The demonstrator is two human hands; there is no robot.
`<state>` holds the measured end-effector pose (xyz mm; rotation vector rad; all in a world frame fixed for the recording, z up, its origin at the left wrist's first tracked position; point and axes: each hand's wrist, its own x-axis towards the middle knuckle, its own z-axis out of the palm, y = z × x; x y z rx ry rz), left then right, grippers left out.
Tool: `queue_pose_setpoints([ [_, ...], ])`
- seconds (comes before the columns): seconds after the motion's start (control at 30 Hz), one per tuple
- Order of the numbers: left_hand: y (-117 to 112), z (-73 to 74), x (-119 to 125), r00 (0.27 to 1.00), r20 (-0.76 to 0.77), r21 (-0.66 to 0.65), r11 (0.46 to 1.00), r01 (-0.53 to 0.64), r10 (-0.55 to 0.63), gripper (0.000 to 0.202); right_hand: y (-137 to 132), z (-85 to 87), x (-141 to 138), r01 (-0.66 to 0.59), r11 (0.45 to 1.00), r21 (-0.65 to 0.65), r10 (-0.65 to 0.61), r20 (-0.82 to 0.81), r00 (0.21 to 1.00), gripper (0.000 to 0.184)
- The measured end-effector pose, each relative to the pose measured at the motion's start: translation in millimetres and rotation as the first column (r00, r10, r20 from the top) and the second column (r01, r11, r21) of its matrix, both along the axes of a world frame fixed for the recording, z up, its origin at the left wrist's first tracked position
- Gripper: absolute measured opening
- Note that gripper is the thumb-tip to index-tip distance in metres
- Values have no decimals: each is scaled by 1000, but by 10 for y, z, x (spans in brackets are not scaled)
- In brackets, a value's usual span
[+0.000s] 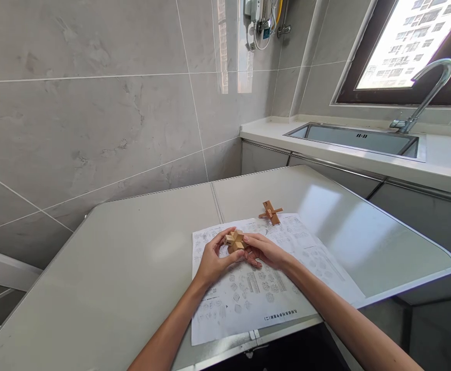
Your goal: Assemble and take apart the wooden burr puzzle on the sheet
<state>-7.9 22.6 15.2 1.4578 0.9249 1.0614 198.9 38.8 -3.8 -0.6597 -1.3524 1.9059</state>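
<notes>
A light wooden interlocking burr puzzle is held over the printed sheet, between both hands. My left hand grips its left and near sides, with the thumb along the near edge. From the right, my right hand has its fingers closed against the puzzle's other side; some fingertips are hidden beneath. Past the hands, a darker wooden cross-shaped puzzle lies at the sheet's far edge, touched by neither hand. The paper sheet carries small printed diagrams and lies under both hands.
The pale table has a seam down its middle and a raised rim at right. Grey tiled wall stands behind it. To the right are a counter with a sink, a curved faucet and a window.
</notes>
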Motion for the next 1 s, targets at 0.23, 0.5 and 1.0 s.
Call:
queue_pose_setpoints([
  [0.23, -1, 54, -31, 998, 57, -73, 996, 45, -41, 68, -13, 28, 34, -125, 991, 42, 124, 38, 992, 40],
  [0.5, 2, 57, -61, 997, 44, -30, 997, 64, -63, 66, -8, -10, 39, -79, 985, 156, 64, 100, 993, 37],
  [1.0, -6, -6, -59, 952, 194, -104, 960, 258, -235, 70, -68, 9, 24, -285, 955, 79, 291, -82, 953, 41],
])
